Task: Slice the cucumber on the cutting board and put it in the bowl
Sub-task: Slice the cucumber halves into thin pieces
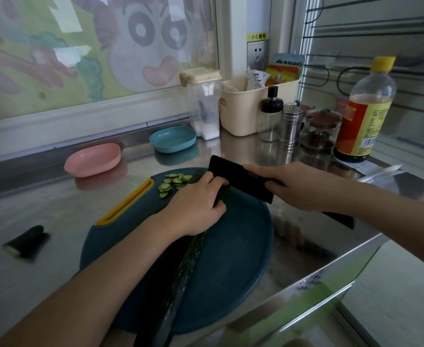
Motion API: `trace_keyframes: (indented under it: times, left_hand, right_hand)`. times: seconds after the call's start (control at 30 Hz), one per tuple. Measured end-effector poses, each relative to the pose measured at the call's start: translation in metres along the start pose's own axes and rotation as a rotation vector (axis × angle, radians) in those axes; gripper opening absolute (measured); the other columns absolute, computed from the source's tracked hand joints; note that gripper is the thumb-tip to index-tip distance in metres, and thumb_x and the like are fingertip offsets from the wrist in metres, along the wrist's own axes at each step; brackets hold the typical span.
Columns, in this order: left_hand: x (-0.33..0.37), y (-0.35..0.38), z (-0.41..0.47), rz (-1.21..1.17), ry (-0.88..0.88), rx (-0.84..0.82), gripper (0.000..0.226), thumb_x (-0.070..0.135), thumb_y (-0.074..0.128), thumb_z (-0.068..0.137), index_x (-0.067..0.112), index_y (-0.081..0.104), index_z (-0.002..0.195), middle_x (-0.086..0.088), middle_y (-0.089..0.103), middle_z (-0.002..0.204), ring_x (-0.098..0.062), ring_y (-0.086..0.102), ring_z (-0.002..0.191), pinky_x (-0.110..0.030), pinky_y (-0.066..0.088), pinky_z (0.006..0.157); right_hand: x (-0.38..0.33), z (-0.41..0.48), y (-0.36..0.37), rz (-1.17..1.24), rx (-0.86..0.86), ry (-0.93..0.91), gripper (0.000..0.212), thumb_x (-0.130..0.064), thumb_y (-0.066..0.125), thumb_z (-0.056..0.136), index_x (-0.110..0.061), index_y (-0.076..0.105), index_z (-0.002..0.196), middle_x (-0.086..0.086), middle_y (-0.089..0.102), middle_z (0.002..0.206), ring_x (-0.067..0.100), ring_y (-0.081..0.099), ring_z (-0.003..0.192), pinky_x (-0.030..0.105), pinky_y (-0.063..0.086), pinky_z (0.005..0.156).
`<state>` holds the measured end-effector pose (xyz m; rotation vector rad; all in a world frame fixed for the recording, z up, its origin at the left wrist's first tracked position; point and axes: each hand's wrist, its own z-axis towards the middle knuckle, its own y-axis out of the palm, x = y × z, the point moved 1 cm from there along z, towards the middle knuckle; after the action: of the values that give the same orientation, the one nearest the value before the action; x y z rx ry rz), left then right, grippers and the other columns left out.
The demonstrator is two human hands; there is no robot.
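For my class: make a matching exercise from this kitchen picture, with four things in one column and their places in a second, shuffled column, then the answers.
Things:
1. cucumber slices
2. pink bowl
3. cut cucumber end
4. knife

Places:
A. in the right hand
B. on the counter, left of the cutting board
C. on the far part of the cutting board
D. on the counter beyond the board, beside the blue bowl

Pairs: 1-C, 2-D, 3-B, 4-A
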<state>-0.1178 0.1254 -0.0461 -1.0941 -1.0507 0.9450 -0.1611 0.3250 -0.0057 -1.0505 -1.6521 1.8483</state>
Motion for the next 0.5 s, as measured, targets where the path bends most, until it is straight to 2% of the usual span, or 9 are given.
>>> trace_keyframes:
  times: [0.17, 0.5]
  left_hand:
    - [0.000, 0.001, 0.000, 0.008, -0.005, 0.002, 0.049, 0.033, 0.045, 0.094, 0.023, 0.033, 0.141, 0.002, 0.039, 0.127, -0.022, 0.053, 0.104, -0.041, 0.045, 0.086]
    - [0.000, 0.001, -0.001, 0.026, -0.008, -0.003, 0.049, 0.033, 0.045, 0.094, 0.022, 0.034, 0.140, -0.001, 0.040, 0.130, -0.027, 0.053, 0.108, -0.042, 0.046, 0.087]
  right_hand:
    - [-0.007, 0.002, 0.011, 0.003, 0.022, 0.017, 0.055, -0.021, 0.032, 0.101, -0.049, 0.012, 0.145, -0.006, 0.049, 0.067, 0.011, 0.051, 0.057, 0.026, 0.046, 0.058]
    - [-0.010, 0.000, 0.015, 0.011, 0.068, 0.060, 0.053, -0.021, 0.033, 0.100, -0.046, 0.019, 0.145, -0.009, 0.044, 0.064, 0.006, 0.048, 0.055, 0.019, 0.039, 0.052]
